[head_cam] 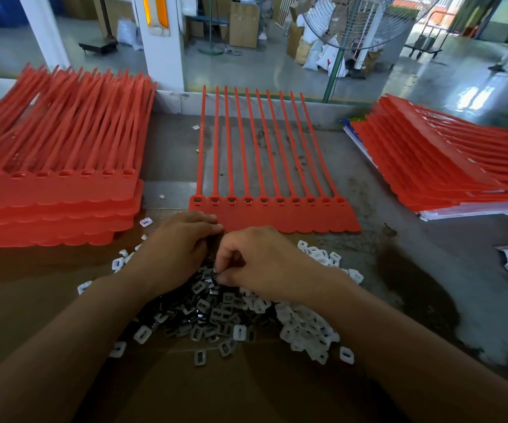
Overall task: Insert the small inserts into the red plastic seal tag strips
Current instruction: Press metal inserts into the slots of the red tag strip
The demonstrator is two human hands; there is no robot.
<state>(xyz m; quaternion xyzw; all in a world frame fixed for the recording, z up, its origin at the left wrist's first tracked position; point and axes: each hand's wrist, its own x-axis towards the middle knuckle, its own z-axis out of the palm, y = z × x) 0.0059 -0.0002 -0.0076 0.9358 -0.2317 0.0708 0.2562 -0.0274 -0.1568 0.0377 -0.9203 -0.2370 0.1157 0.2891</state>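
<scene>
Off to the far side of the left hand's knuckles sits a tall left stack of red strips (pixel 54 184), heads toward the person. The left hand (pixel 179 248) is knuckles-up with its fingers curled under. The tips are hidden, so I cannot tell if they hold anything; the knuckles reach the near edge of the flat sheet of red seal tag strips (pixel 289 219). That sheet lies on the table (pixel 399 270) just beyond both sets of fingers, tails pointing away. Under the fingers spreads the pile of inserts (pixel 231 319), dark ones in the middle and white ones round the edges. The right hand (pixel 264 264) has its fingers curled in narrow, thumb and forefinger tips close together on the dark pieces; whether one is pinched I cannot tell. Well beyond its outer side slants the right stack of red strips (pixel 445 169).
</scene>
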